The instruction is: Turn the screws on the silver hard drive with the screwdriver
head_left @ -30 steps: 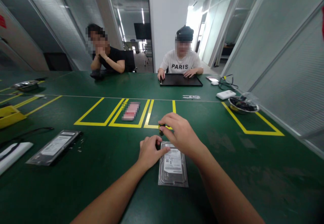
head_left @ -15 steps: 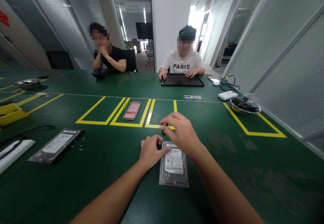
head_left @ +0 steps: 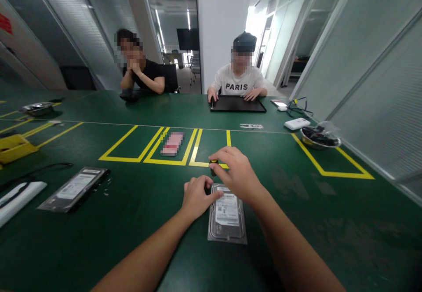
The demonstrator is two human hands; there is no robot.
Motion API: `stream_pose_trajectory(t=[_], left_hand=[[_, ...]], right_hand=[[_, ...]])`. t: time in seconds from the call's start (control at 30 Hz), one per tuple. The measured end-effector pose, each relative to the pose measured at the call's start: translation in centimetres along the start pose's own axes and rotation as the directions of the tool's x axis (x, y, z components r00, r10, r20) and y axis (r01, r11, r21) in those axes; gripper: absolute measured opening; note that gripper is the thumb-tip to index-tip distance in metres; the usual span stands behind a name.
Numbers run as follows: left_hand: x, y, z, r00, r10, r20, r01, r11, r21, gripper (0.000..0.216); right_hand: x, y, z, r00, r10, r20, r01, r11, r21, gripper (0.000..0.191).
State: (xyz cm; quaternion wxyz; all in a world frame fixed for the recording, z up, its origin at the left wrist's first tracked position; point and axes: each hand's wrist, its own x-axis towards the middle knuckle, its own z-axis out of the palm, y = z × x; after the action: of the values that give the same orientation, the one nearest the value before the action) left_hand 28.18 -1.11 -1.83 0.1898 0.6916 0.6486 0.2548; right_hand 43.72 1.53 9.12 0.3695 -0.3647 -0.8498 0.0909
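A green tabletop [head_left: 138,261], marked with yellow tape, spreads through an office with glass walls and a white pillar; straight ahead counts as 12 o'clock. The fingers of the right hand [head_left: 240,169] are pinched on a small black-and-yellow tool [head_left: 213,168], held at the 11 o'clock end of a hard drive [head_left: 227,221]; whether its tip touches the drive cannot be told. The left hand [head_left: 197,197] lays its thumb over the drive's top, the other fingers bent at the 11 o'clock corner; how firmly they close is hidden. The drive lies flat, label up, directly in front of the wearer.

Outward from it, a second hard drive [head_left: 74,188] lies at 9 o'clock, with tiny bright pieces [head_left: 105,191] just beside it. A pinkish, pixelated object [head_left: 172,144] sits within a taped box at 11 o'clock, and a metal bowl [head_left: 319,146] of dark items stands at 2 o'clock. Near 12 o'clock, a person in a white top [head_left: 235,78] rests both hands on a dark flat panel [head_left: 237,104]; at 11 o'clock sits a person in black [head_left: 148,78].
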Motion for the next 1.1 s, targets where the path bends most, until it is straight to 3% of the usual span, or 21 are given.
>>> stream_pose_trajectory(t=[0.4, 0.67, 0.9, 1.1], left_hand=[[-0.1, 0.0, 0.0, 1.0, -0.03, 0.001, 0.03, 0.999, 0.011, 0.039], [0.0, 0.2, -0.1, 0.999, -0.042, 0.006, 0.042, 0.999, 0.019, 0.04], [0.0, 0.2, -0.1, 0.999, -0.05, 0.001, 0.05, 0.998, 0.03, 0.039], [0.0, 0.0, 0.0, 0.999, -0.034, -0.013, 0.034, 0.999, 0.013, 0.041]], right_hand=[[0.0, 0.2, -0.6, 0.993, -0.115, -0.007, 0.115, 0.993, 0.037, 0.027], [0.1, 0.0, -0.6, 1.0, 0.009, 0.007, -0.009, 1.0, 0.007, 0.018], [0.0, -0.2, -1.0, 0.995, -0.081, 0.052, 0.079, 0.996, 0.038, 0.02], [0.0, -0.3, -0.8, 0.995, 0.039, 0.09, -0.035, 0.998, -0.051, 0.015]])
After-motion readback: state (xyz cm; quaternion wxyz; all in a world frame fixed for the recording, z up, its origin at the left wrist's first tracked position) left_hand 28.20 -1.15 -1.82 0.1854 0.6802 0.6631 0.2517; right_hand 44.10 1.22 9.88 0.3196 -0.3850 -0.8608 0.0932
